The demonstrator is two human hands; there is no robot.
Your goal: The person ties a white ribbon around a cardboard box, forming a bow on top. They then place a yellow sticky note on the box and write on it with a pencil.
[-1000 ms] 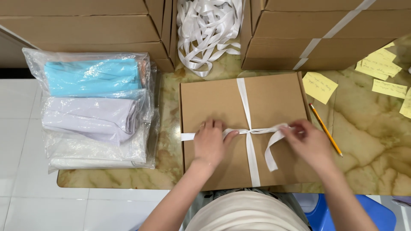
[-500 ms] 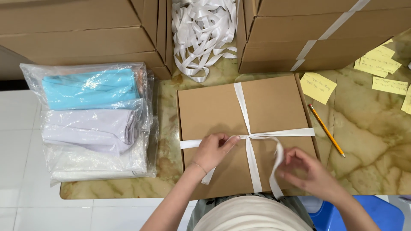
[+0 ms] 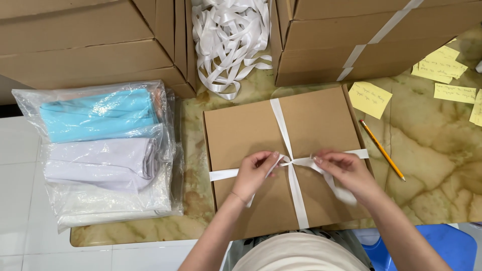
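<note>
Two hands met over the middle of a flat cardboard box (image 3: pixel 281 160), which lay on the marbled surface (image 3: pixel 432 165) right in front of the person. The left hand (image 3: pixel 253 173) was closed in a pinch on one end of the white ribbon (image 3: pixel 293 193), and the right hand (image 3: pixel 346 173) pinched the other end, both just beside the point where the ribbon's two bands crossed (the spot where a knot would sit tight against the lid). Holding so near the crossing kept the bands taut and flat around the box.

A loose heap of the same ribbon (image 3: pixel 228 40) lay beyond the box, between larger cartons (image 3: pixel 90 45). A clear bag of folded cloth (image 3: pixel 105 150) sat to the left, partly over the surface's edge. To the right lay a pencil (image 3: pixel 382 149) and yellow notes (image 3: pixel 370 99).
</note>
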